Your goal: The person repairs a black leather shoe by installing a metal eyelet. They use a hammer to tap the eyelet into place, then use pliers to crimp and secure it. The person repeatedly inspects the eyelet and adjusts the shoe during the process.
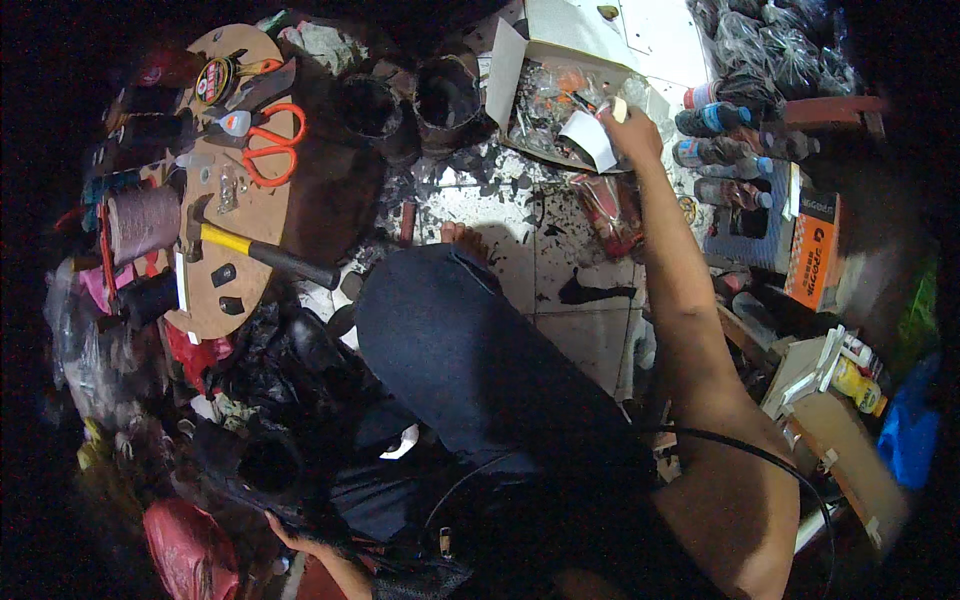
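Observation:
My right hand [632, 134] reaches into an open cardboard box [508, 45] at the top, its fingers around a small cream object [617, 108] I cannot identify exactly. In the box lie small parts in clear bags [550, 100] and a white card [588, 138]. At lower left my left hand [290, 535] grips a black boot [255, 470] beside my dark-clothed leg.
A round board [255, 300] at left bears orange scissors [270, 145], a hammer [270, 250] and thread [145, 225]. Two boots [440, 100] stand above scraps on tiles. Right are bottles [720, 150], an orange box [810, 260], black bags [760, 40] and cardboard [830, 450].

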`<state>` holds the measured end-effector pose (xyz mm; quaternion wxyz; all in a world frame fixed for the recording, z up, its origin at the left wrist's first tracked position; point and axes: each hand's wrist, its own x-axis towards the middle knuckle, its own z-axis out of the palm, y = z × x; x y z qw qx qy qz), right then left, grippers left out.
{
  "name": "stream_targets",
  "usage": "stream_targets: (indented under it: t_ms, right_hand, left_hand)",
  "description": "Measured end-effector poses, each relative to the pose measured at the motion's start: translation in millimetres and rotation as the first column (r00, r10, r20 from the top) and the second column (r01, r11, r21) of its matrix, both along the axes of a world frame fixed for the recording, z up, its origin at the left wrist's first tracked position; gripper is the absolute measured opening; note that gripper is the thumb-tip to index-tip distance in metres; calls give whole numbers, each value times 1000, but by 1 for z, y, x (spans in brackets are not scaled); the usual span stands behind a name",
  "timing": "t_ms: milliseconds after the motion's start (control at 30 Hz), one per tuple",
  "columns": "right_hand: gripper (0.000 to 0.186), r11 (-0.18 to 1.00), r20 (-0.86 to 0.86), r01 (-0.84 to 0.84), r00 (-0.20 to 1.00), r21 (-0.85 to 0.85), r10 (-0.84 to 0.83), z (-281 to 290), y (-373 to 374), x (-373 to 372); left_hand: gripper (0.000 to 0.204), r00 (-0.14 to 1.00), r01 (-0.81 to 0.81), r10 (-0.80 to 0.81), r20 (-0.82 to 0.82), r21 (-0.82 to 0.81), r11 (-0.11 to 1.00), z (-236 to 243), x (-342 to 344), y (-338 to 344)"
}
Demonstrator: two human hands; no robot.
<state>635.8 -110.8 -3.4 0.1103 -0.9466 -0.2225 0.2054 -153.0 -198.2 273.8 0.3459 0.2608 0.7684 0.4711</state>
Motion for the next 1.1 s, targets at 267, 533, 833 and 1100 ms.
stream_targets:
  t_ms: [267,533,833,1100]
  right_hand:
    - [63,951,327,-144,916,-272,232,7,3,12]
    - [63,928,372,-113,894,-354,250,20,7,26]
    - [53,605,278,-720,538,-340,796,-4,69,44]
    - [42,142,-340,-818,381,-557,860,-26,99,65]
  left_hand:
    - [68,1000,7,-8,16,36,999,-1,-3,-1]
    - [63,998,-46,43,49,52,998,-1,-6,1]
    - [61,1000,4,-5,13,64,998,-5,-15,2]
    - [63,996,-80,79,44,16,997,2,3,3]
